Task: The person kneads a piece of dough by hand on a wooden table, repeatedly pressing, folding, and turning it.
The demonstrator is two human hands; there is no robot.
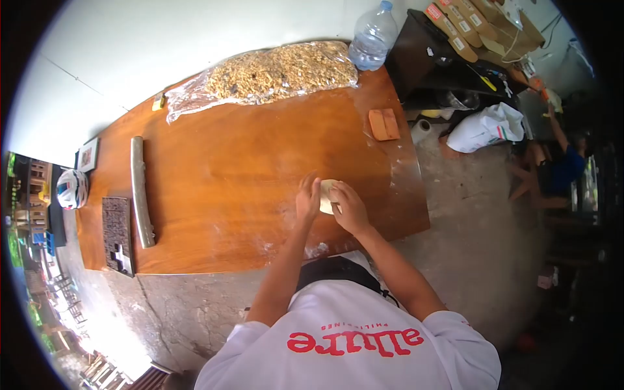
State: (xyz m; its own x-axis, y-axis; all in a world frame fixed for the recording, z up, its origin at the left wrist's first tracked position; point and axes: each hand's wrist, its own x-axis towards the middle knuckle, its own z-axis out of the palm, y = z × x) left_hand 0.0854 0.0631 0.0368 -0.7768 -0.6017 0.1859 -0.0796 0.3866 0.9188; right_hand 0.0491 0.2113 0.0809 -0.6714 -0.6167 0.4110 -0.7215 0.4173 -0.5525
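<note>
A pale, rounded lump of dough (328, 197) is held between both palms, low over the near side of the brown wooden table (221, 169). My left hand (308, 198) presses its left side with the fingers pointing forward and close together. From the right, my right hand (350, 209) curls over it, fingers bent across the top and thumb at the near side. Parts of the dough are hidden under the right fingers. Whitish powder smears the tabletop near my wrists.
A clear plastic bag of golden-brown pieces (279, 75) lies along the far edge, beside a large water bottle (374, 39). An orange-brown block (384, 124) rests at right. Leftward are a long grey roll (140, 192), a dark carved panel (117, 234) and a helmet (71, 189). Another person (564, 166) is at far right.
</note>
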